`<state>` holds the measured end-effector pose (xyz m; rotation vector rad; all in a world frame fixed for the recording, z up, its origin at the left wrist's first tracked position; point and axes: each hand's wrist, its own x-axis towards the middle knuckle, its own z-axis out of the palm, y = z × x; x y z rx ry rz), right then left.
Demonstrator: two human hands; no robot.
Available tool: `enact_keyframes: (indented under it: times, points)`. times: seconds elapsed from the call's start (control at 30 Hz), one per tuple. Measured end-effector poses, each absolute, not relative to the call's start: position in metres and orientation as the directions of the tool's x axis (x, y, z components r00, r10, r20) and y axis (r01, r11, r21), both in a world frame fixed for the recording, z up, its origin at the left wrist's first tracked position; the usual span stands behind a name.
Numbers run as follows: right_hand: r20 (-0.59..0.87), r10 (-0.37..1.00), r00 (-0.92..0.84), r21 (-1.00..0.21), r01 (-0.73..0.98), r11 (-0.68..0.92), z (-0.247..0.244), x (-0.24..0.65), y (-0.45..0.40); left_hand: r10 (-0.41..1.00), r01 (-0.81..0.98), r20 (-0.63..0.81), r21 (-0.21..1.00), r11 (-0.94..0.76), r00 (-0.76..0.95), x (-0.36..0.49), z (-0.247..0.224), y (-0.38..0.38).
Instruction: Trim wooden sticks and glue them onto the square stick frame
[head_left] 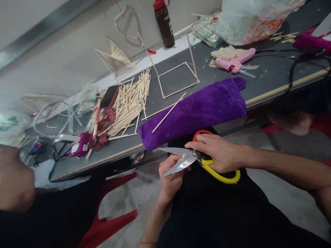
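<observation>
My right hand (219, 151) grips a pair of scissors (188, 159) with one red and one yellow handle, its blades spread apart and pointing left. My left hand (170, 175) is closed beside the blades, pinching a thin wooden stick (183, 156). Only the pale end of that stick shows, between the two blades; the rest is hidden by my fingers. Just beyond my hands a folded purple cloth (196, 106) lies along the table edge. One loose stick (169, 112) rests across the cloth.
On the grey table (214, 74) are a heap of sticks (131, 103), a square stick frame (178, 93), a pink glue gun (234, 64), a dark bottle (164, 27) and a plastic bag (248, 20). At left are a person's blurred arm (15, 179) and a red stool (116, 224).
</observation>
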<state>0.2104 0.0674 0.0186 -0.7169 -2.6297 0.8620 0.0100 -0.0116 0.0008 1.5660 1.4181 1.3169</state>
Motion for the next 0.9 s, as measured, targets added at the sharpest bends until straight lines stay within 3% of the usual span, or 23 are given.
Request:
enact_keyframes:
  times: [0.17, 0.5, 0.67, 0.9]
  points:
    - [0.110, 0.535, -0.837, -0.604, 0.372, 0.705, 0.015, 0.212, 0.068, 0.951, 0.337, 0.308, 0.899, -0.281, -0.030, 0.010, -0.001, -0.010]
    - [0.115, 0.560, -0.821, -0.581, 0.402, 0.708, 0.013, 0.209, 0.072, 0.966, 0.268, 0.257, 0.933, -0.240, -0.031, 0.008, -0.010, -0.008]
    - [0.197, 0.693, -0.693, -0.630, 0.453, 0.631, 0.010, 0.204, 0.065, 0.948, 0.304, 0.317, 0.908, -0.290, -0.043, 0.003, -0.009, -0.009]
    - [0.158, 0.804, -0.573, -0.698, 0.511, 0.502, 0.016, 0.205, 0.058, 0.946, 0.290, 0.315, 0.915, -0.282, -0.075, 0.003, -0.009, -0.009]
